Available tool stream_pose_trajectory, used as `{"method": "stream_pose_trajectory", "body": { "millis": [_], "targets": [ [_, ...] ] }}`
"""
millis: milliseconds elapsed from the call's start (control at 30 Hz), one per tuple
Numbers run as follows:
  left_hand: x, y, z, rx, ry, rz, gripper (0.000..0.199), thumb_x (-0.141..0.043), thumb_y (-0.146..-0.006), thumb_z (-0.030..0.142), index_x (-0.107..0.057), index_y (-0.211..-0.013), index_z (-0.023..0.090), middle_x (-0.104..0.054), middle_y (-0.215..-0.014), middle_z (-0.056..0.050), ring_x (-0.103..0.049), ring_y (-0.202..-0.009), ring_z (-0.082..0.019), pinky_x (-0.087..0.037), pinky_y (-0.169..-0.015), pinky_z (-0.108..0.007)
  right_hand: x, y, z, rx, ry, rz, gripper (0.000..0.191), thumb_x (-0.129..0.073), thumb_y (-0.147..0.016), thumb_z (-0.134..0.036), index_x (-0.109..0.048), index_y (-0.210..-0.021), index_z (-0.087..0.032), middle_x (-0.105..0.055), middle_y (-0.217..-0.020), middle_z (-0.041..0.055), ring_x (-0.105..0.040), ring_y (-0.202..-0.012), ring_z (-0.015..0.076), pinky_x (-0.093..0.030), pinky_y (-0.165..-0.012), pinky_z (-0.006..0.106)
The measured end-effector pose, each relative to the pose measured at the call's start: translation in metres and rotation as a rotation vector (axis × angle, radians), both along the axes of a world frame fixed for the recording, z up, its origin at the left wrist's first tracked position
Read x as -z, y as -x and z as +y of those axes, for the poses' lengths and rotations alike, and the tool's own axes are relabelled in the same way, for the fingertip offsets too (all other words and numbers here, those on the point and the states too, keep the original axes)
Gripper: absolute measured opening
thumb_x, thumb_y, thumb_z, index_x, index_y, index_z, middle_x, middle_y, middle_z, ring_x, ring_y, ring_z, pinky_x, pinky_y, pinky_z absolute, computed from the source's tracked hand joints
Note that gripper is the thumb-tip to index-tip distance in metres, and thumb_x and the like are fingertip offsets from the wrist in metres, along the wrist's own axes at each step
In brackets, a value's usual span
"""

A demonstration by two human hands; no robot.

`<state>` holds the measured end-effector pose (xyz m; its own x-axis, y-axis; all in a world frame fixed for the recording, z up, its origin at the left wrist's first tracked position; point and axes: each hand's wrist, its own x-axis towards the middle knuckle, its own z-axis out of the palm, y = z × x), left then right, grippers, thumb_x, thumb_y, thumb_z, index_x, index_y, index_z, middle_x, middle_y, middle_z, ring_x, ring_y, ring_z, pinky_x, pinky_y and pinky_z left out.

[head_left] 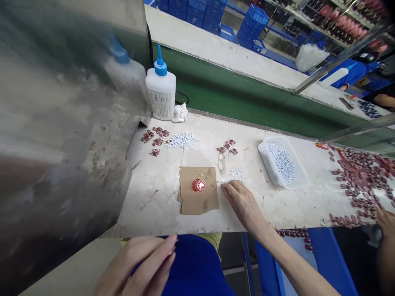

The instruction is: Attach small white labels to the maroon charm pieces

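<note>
My left hand (138, 263) is held in front of the table's near edge, its fingers pinched together; anything between them is too small to make out. At the table, my right hand (243, 201) has its thumb and fingertips together beside a small scatter of white-and-blue pieces (237, 174). What those fingertips hold, if anything, cannot be seen. Left of them lies a torn cardboard piece (188, 199) with a glossy red blob (198, 185) on it. Small dark red pieces (227, 146) lie behind, near a clear oblong item (221, 163).
A white bottle with a blue nozzle (162, 92) stands at the back left by crumpled tissue (180, 113). A plastic tub (300, 174) of white-and-blue pieces sits on the right. Beyond it, another person's hand (385, 220) is near many dark red pieces (364, 176).
</note>
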<state>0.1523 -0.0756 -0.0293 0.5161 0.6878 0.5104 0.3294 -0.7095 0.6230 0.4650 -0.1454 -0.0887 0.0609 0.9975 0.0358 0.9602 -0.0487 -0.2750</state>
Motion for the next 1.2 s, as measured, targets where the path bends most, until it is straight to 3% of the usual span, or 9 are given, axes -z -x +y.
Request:
{"method": "stream_pose_trajectory", "body": {
  "millis": [67,200,400,733,1000,1200],
  "targets": [
    [0.001,-0.013,0.001,0.056,0.097,-0.018,0.032,-0.062,-0.094,0.005,-0.067,-0.123,0.015,-0.068,-0.098,0.0,-0.067,-0.092,-0.003,-0.055,-0.086,-0.01,0.003,0.0,-0.002,0.049,-0.045,0.044,0.023,-0.046,-0.108,-0.018,-0.069,-0.111,-0.018,-0.071,-0.099,0.0109,-0.067,-0.089,0.0265,-0.054,-0.074,0.038],
    [0.011,-0.028,0.003,0.028,0.164,-0.11,0.036,-0.063,-0.091,-0.002,-0.065,-0.123,0.012,-0.068,-0.099,-0.001,-0.066,-0.093,-0.003,-0.054,-0.088,-0.011,0.003,-0.001,-0.007,0.127,-0.113,0.125,0.018,-0.053,-0.106,-0.022,-0.07,-0.11,-0.02,-0.075,-0.102,0.0084,-0.073,-0.09,0.0239,-0.056,-0.076,0.034],
    [0.026,-0.022,0.01,-0.067,0.216,-0.089,0.03,-0.07,-0.088,0.003,-0.068,-0.114,0.018,-0.069,-0.101,0.002,-0.062,-0.089,-0.003,-0.052,-0.089,-0.014,-0.004,-0.001,-0.019,0.148,-0.083,0.259,0.012,-0.061,-0.103,-0.028,-0.071,-0.101,-0.021,-0.074,-0.094,0.0061,-0.072,-0.085,0.0223,-0.057,-0.072,0.032],
    [0.03,-0.025,0.017,-0.045,0.219,-0.067,0.027,-0.068,-0.091,0.005,-0.068,-0.114,0.02,-0.07,-0.102,0.002,-0.064,-0.094,-0.002,-0.051,-0.093,-0.012,0.005,0.005,-0.026,0.082,-0.048,0.279,0.019,-0.054,-0.105,-0.02,-0.073,-0.106,-0.022,-0.072,-0.103,0.0082,-0.071,-0.091,0.0229,-0.057,-0.077,0.035],
    [0.029,-0.031,0.017,-0.011,0.228,-0.066,0.027,-0.068,-0.09,0.005,-0.069,-0.113,0.018,-0.07,-0.102,0.0,-0.067,-0.097,-0.004,-0.054,-0.092,-0.015,-0.016,0.005,0.003,0.117,-0.059,0.457,0.008,-0.065,-0.098,-0.018,-0.071,-0.097,-0.023,-0.075,-0.091,0.0018,-0.071,-0.077,0.0171,-0.055,-0.072,0.029],
    [0.029,-0.031,0.017,0.019,0.221,-0.09,0.027,-0.069,-0.089,0.004,-0.07,-0.112,0.019,-0.072,-0.101,0.001,-0.069,-0.095,-0.003,-0.055,-0.092,-0.012,-0.041,0.034,0.02,0.065,-0.065,0.591,0.011,-0.061,-0.101,-0.019,-0.07,-0.096,-0.022,-0.071,-0.09,0.0023,-0.068,-0.08,0.0163,-0.053,-0.072,0.03]
  ]
}}
